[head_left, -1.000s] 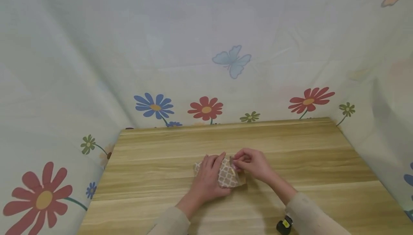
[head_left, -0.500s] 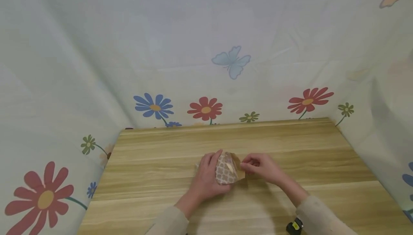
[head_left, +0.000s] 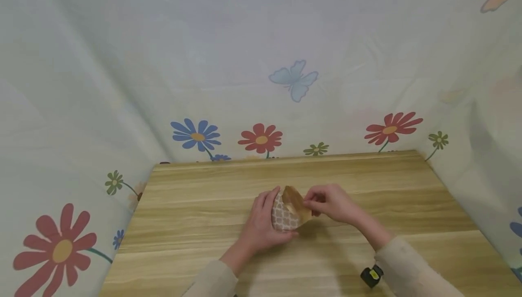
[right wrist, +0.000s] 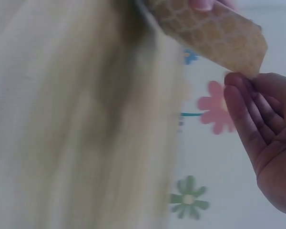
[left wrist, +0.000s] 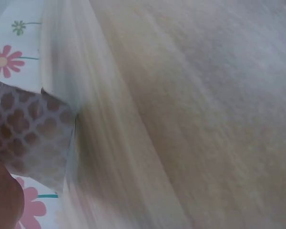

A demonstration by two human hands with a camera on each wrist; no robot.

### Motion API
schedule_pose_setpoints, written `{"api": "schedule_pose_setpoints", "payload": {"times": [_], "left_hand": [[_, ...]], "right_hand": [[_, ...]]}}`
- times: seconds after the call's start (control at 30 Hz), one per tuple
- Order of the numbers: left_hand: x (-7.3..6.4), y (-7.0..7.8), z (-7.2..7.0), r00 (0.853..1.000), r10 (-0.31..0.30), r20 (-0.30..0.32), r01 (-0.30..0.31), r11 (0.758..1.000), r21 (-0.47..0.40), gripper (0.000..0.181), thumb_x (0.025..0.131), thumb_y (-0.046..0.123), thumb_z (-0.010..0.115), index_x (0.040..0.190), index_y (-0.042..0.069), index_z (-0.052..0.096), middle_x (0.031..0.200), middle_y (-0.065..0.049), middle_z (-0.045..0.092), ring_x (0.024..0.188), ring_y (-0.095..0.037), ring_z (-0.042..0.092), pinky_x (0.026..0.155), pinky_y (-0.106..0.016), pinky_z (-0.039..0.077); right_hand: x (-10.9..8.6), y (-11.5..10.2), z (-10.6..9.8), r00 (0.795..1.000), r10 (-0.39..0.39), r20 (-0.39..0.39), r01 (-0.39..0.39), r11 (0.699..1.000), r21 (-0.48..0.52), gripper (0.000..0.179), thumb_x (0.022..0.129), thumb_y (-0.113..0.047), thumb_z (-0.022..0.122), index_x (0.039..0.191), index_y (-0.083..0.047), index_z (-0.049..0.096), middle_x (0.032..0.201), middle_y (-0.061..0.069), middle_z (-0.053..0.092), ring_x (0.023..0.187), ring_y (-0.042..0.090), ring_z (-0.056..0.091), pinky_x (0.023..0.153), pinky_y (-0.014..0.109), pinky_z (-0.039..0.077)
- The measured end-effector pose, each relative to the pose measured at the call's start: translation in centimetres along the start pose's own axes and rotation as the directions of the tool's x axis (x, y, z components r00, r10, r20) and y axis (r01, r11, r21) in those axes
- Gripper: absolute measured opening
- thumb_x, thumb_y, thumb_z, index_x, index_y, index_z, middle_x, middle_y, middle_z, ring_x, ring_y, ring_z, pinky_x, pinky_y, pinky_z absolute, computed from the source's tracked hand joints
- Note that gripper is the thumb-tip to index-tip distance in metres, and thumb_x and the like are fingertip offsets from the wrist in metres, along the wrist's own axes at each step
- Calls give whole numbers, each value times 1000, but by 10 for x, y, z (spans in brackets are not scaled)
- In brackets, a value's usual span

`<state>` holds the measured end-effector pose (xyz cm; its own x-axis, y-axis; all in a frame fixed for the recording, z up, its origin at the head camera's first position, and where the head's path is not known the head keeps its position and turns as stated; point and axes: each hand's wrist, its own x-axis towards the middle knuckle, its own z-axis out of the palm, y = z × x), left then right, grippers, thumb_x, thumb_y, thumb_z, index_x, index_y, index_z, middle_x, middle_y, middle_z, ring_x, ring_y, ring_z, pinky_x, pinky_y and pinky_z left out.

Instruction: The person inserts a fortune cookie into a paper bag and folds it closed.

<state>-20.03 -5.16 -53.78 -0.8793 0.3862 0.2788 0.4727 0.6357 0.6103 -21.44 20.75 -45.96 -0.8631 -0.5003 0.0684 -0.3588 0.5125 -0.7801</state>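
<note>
A small paper bag (head_left: pixel 284 219) with a white lattice pattern on tan stands over the middle of the wooden table (head_left: pixel 195 202). My left hand (head_left: pixel 261 224) grips its side, fingers behind and thumb along the front. The bag's mouth gapes toward the right and shows a plain brown inside. At that mouth my right hand (head_left: pixel 332 204) pinches the paper edge between thumb and fingertips. In the right wrist view, a corner of the bag (right wrist: pixel 229 38) meets those fingertips. The left wrist view catches the patterned side (left wrist: pixel 33 129) beside part of my left hand (left wrist: pixel 4 195).
A white cloth (head_left: pixel 228 61) printed with flowers and a butterfly hangs behind and along both sides of the table. A small black device (head_left: pixel 372 276) with a yellow mark sits by the right sleeve. The table's far edge runs just below the printed flowers.
The bag's mouth has spread wider, and more of its brown inside shows. My right hand has shifted a little to the right with the paper edge; the left keeps its grip.
</note>
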Motion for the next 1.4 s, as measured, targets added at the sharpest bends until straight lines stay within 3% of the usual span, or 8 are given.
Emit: {"api": "schedule_pose_setpoints", "payload": {"times": [0.3, 0.6, 0.7, 0.8, 0.93, 1.07, 1.2, 1.4], "left_hand": [[5, 7, 2, 1000, 24, -7, -25, 1000, -17, 128, 72, 65, 92, 170, 18, 24, 158, -9, 42, 143, -25, 46, 115, -50, 48], [10, 14, 6, 996, -69, 49, 70, 997, -20, 131, 75, 68, 89, 172, 22, 15, 165, -10, 35, 150, -30, 40, 117, -53, 45], [9, 12, 2, 993, -86, 74, 92, 993, -79, 129, 77, 70, 85, 173, 22, 14, 167, -11, 34, 150, -31, 39, 118, -55, 44], [10, 7, -3, 993, -88, 74, 100, 980, -171, 112, 89, 68, 75, 173, 22, 15, 167, -13, 36, 150, -32, 42, 118, -58, 43], [11, 1, -10, 997, -55, 46, 67, 954, -291, 79, 107, 50, 56, 171, 17, 24, 161, -17, 46, 145, -35, 48, 117, -60, 43], [15, -2, -14, 999, -44, 25, 50, 931, -362, 55, 115, 38, 45, 161, 8, 45, 152, -17, 56, 139, -34, 55, 116, -57, 46], [19, -3, -14, 996, -84, 15, 83, 922, -377, 47, 115, 39, 45, 145, 7, 63, 145, -13, 64, 133, -31, 61, 112, -52, 51], [24, -3, -11, 991, -134, 17, 129, 899, -419, 39, 112, 39, 55, 132, 9, 72, 135, -9, 71, 124, -25, 67, 104, -42, 57]], "right_hand": [[5, -22, -20, 999, -18, 31, 21, 996, -86, 8, 102, -10, 72, 95, -12, 76, 77, -9, 70, 68, 9, 66, 61, 28, 59], [12, -25, -19, 999, -8, 45, 13, 993, -114, 6, 101, -11, 73, 96, -13, 77, 77, -9, 69, 68, 9, 65, 60, 27, 57], [13, -24, -21, 999, -9, 51, 14, 994, -106, 6, 102, -11, 73, 97, -13, 77, 78, -9, 70, 68, 10, 65, 60, 28, 58], [13, -21, -24, 998, -21, 50, 26, 995, -98, 7, 102, -9, 72, 98, -12, 77, 80, -8, 71, 69, 11, 66, 61, 28, 58], [14, -17, -29, 998, -45, 44, 49, 994, -95, 8, 102, -6, 70, 100, -10, 77, 82, -6, 72, 69, 10, 66, 61, 29, 59], [15, -13, -32, 998, -39, 51, 43, 996, -79, 8, 103, -6, 70, 101, -9, 77, 83, -5, 73, 70, 11, 66, 63, 30, 60], [18, -9, -33, 998, -26, 64, 30, 998, -61, 7, 103, -8, 70, 102, -8, 77, 85, -3, 74, 72, 12, 66, 64, 29, 61], [22, 0, -32, 998, -21, 66, 24, 999, -49, 7, 102, -8, 71, 102, -8, 78, 83, -3, 72, 70, 11, 63, 64, 30, 59]]}}
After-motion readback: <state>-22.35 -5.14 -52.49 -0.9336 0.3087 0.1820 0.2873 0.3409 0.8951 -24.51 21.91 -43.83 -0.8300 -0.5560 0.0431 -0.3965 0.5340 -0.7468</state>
